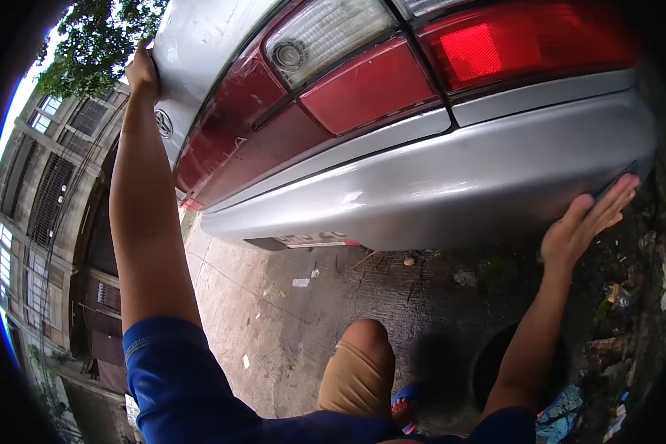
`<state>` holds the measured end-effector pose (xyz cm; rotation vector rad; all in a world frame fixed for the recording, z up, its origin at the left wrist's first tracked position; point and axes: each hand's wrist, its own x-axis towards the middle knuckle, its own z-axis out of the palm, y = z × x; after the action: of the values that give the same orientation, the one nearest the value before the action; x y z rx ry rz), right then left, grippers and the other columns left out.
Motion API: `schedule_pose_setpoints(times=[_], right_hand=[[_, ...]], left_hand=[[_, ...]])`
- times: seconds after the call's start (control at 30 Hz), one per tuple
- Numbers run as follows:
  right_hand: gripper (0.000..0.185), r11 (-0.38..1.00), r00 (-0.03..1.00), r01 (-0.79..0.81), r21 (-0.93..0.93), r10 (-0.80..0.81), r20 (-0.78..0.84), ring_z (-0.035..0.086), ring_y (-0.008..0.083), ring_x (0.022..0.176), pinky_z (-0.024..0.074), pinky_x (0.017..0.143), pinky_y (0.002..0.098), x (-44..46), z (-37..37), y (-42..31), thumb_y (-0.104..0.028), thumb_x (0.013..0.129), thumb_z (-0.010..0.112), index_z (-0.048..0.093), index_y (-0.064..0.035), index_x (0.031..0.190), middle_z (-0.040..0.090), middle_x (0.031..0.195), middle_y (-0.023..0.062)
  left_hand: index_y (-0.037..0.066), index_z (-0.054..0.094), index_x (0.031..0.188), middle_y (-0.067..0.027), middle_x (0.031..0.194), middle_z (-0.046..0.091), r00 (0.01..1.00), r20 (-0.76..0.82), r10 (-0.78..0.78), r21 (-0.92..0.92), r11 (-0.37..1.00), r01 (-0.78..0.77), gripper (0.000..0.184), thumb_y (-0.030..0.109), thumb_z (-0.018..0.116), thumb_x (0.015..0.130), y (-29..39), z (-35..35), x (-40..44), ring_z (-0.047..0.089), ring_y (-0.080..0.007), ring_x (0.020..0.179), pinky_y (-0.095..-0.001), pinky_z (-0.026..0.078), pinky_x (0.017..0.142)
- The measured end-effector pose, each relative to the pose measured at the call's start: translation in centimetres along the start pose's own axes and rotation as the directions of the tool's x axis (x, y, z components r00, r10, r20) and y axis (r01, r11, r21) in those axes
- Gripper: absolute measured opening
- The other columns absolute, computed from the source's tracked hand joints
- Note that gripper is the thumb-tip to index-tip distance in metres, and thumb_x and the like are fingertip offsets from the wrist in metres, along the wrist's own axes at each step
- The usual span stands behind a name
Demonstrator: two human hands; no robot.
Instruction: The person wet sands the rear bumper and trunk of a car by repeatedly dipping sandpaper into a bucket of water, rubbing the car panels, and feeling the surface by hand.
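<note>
The rear of a silver car fills the upper part of the view, with a red and clear tail light (pixel 370 96) above a silver bumper (pixel 422 177). At the upper left, my left hand (pixel 142 72) rests on the car's trunk edge, above the round emblem (pixel 163 124); its fingers are partly hidden. Near the right end of the bumper, my right hand (pixel 588 222) has its fingers stretched out, and a thin dark sheet (pixel 620 176) lies between them and the bumper. Part of a licence plate (pixel 314 238) shows under the bumper.
Below my right forearm stands a dark round bucket (pixel 488 362), with a bluish cloth (pixel 562 414) beside it. Litter and plants line the ground (pixel 274 325) at the right. My bent knee and a sandalled foot show at the bottom. A building (pixel 52 185) rises at the left.
</note>
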<state>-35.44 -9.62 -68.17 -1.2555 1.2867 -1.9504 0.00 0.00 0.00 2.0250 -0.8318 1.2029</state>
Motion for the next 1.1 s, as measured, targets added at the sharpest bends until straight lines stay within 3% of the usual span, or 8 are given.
schedule_pose_setpoints(times=[0.07,0.1,0.27,0.43,0.63,0.77,0.97,1.1], right_hand=[[0.077,0.975,0.972,-0.215,-0.053,0.219,0.08,0.014,0.0367,0.164,-0.0029,0.129,0.0604,8.3,-3.1,4.7,-0.06,0.113,0.017,0.02,-0.0098,0.17,0.016,0.178,0.0126],[0.077,0.993,0.975,-0.075,-0.091,0.092,0.204,0.012,0.0378,0.164,-0.0043,0.129,0.0599,16.7,-7.4,6.5,-0.06,0.113,0.018,0.017,-0.009,0.171,0.014,0.178,0.0145],[0.077,0.973,0.98,0.169,-0.156,-0.149,0.134,0.01,0.036,0.165,-0.0033,0.128,0.0614,13.1,-5.9,3.5,-0.057,0.114,0.022,0.014,-0.0061,0.171,0.013,0.178,0.0176],[0.078,0.987,0.963,-0.156,0.051,0.14,0.229,0.011,0.0327,0.165,0.0036,0.129,0.0614,17.1,-7.2,5.1,-0.058,0.114,0.023,0.014,-0.0058,0.17,0.014,0.178,0.0167],[0.074,0.811,0.804,0.557,-0.176,-0.475,0.357,0.013,0.0419,0.163,-0.0039,0.127,0.0646,4.6,-4.7,1.5,-0.052,0.113,0.023,0.024,-0.0049,0.169,0.023,0.175,0.0197],[0.074,0.994,0.988,0.055,-0.094,-0.04,0.152,0.015,0.0379,0.164,-0.0016,0.127,0.0655,15.9,-6.3,5.0,-0.058,0.112,0.026,0.024,-0.0107,0.17,0.023,0.176,0.016],[0.067,0.741,0.732,0.648,-0.177,-0.542,0.412,0.016,0.0388,0.163,0.0009,0.126,0.0677,4.3,-5.2,3.3,-0.05,0.113,0.027,0.032,-0.0112,0.167,0.031,0.173,0.015],[0.062,0.998,0.971,0.069,0.015,-0.071,0.227,0.021,0.0382,0.162,0.0027,0.125,0.0687,19.4,-6.6,6.8,-0.048,0.114,0.029,0.035,-0.0157,0.167,0.033,0.173,0.0136]], left_hand=[[-0.006,0.076,0.118,-0.0171,0.114,0.074,0.992,0.075,-0.105,-0.187,0.975,0.117,0.073,0.058,0.074,0.084,4.6,-0.6,-6.0,0.069,-0.0295,0.099,-0.0436,0.054,0.094],[-0.008,0.075,0.121,-0.0183,0.117,0.075,0.926,0.13,-0.355,-0.287,0.88,0.378,0.079,0.061,0.072,0.084,-5.4,3.8,-16.1,0.07,-0.03,0.098,-0.0419,0.053,0.097],[-0.005,0.074,0.129,-0.0196,0.125,0.074,0.967,0.013,-0.253,-0.081,0.964,0.253,0.083,0.066,0.067,0.085,-6.7,4.3,-15.5,0.068,-0.0284,0.109,-0.0379,0.049,0.104],[-0.003,0.076,0.125,-0.02,0.123,0.075,0.959,0.118,-0.257,-0.194,0.941,0.276,0.076,0.062,0.067,0.087,-7.9,4.3,-14.3,0.068,-0.03,0.109,-0.0411,0.049,0.103],[-0.005,0.077,0.121,-0.0234,0.122,0.074,0.976,0.032,-0.217,-0.093,0.971,0.219,0.078,0.062,0.07,0.083,-7.0,3.9,-15.2,0.069,-0.0361,0.109,-0.0434,0.05,0.1],[-0.006,0.077,0.121,-0.0196,0.114,0.077,0.966,0.089,-0.243,-0.242,0.935,0.258,0.075,0.061,0.068,0.087,-6.0,3.9,-16.4,0.071,-0.0314,0.099,-0.0414,0.051,0.097],[-0.004,0.08,0.113,-0.0188,0.11,0.078,0.987,-0.01,-0.159,0.035,0.987,0.16,0.072,0.063,0.066,0.087,-10.0,4.5,-12.6,0.07,-0.0305,0.103,-0.0407,0.049,0.099],[-0.002,0.082,0.105,-0.0213,0.1,0.079,0.975,-0.018,-0.22,-0.233,0.949,0.21,0.061,0.055,0.071,0.088,-6.9,4.2,-15.4,0.071,-0.0318,0.089,-0.0419,0.052,0.089]])
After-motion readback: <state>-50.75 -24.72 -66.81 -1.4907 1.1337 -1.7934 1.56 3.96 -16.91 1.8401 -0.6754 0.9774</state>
